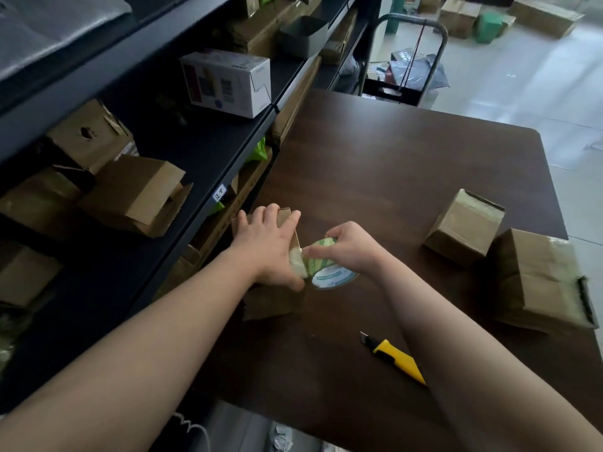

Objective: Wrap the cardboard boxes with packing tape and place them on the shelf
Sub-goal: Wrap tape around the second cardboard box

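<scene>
A small cardboard box (272, 301) stands near the left edge of the dark brown table (391, 164). My left hand (266, 246) lies over its top, fingers spread and curled down the sides, holding it. My right hand (347, 246) grips a roll of packing tape (329, 272) right against the box's right face, where a strip of tape sticks to the cardboard. Two more cardboard boxes, one upright (463, 228) and one lying flat (538, 282), sit at the table's right side. The dark shelf (182, 151) runs along the left.
A yellow utility knife (396, 358) lies on the table under my right forearm. The shelf holds several brown boxes (130, 197) and a white printed box (228, 83). A black cart (404, 70) stands beyond the table, with cartons (541, 14) on the floor behind.
</scene>
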Tool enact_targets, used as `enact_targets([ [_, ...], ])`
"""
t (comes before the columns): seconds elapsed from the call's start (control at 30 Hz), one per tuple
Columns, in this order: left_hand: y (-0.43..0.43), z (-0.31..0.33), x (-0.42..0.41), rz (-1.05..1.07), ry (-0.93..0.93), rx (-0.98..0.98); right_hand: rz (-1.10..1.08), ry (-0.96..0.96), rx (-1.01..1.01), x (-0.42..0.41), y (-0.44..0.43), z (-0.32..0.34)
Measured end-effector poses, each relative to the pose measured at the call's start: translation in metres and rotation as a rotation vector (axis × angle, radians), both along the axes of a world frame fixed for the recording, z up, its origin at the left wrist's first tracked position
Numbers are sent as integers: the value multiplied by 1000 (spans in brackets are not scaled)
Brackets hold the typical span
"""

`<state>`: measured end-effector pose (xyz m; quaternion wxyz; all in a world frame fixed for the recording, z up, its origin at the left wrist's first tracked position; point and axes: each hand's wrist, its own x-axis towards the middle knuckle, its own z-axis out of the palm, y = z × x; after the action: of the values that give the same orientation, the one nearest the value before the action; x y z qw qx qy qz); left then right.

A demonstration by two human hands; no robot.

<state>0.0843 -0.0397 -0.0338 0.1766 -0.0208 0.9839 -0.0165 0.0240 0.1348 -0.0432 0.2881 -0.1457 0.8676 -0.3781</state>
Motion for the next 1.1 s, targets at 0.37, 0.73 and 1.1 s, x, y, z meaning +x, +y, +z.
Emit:
enact_targets([
  [0.37, 6, -19, -2, 56, 205, 670, -122, -158, -271, -38, 78, 33],
  [0.73, -37, -78, 23, 152, -7, 486, -36, -16, 147, -70, 106, 0],
  [1.1, -47, -95, 19, 79, 18, 417, -30, 53, 375, -81, 93, -23],
])
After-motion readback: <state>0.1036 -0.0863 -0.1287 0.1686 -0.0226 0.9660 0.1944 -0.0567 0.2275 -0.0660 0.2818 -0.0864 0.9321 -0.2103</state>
